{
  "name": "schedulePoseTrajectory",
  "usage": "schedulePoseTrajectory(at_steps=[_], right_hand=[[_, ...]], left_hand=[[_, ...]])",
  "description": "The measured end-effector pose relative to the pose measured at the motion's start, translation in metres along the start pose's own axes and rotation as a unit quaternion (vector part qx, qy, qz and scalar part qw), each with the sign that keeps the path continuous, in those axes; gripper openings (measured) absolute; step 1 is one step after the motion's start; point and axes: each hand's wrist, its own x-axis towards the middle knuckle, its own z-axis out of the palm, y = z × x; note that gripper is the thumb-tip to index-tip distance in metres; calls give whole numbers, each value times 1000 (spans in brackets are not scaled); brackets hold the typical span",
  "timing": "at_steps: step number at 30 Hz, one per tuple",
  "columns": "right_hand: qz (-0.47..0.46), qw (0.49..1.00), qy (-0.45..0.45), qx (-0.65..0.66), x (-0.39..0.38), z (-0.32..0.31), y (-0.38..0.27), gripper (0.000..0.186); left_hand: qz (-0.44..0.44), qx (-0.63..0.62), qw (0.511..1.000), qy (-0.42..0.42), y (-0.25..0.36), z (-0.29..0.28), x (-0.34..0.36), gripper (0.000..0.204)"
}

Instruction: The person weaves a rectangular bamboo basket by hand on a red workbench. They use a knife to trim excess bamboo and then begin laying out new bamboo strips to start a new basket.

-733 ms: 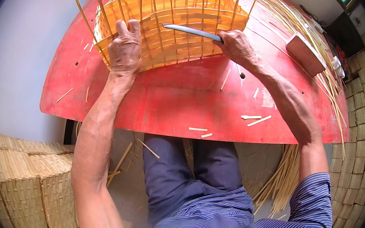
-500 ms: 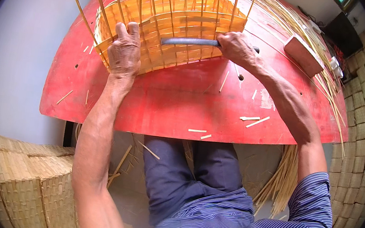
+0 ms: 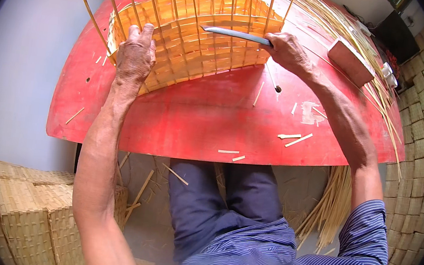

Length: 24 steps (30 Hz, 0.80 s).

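A partly woven orange bamboo basket [image 3: 207,55] sits on the far part of the red table [image 3: 192,125], its upright stakes rising past the top of the view. My left hand [image 3: 135,60] grips the near wall at its left end, fingers closed over the upper edge among the stakes. In my right hand [image 3: 287,51] is a long, narrow grey metal tool with a pointed tip [image 3: 236,34]. Its shaft points left across the near wall, close to the top edge. Whether the tip touches the weave I cannot tell.
Long bamboo strips [image 3: 377,101] lie along the table's right side, beside a reddish brick [image 3: 351,62]. Short offcuts [image 3: 299,140] are scattered on the tabletop. Woven baskets [image 3: 31,206] stand at the lower left, and a strip bundle [image 3: 326,211] hangs below the table's right front.
The tool has risen from the middle of the near wall to near its top edge, with its tip turned upward. My left hand has shifted slightly left along the wall.
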Motion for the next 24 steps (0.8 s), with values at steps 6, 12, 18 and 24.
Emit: schedulePoseTrajectory(at_steps=[6,12,18,24], right_hand=[[-30,977,-167,-132,25,5,-36,7],[-20,999,-33,-26,16,4,-25,24],[-21,983,-134,-124,17,11,-22,12],[-26,999,-37,-30,27,6,-39,15]], left_hand=[[-18,-19,1000,4,-8,12,-7,30],[-3,-61,998,29,-7,12,2,29],[-12,-75,997,19,-6,13,-7,28],[8,-102,994,28,-10,11,1,28]])
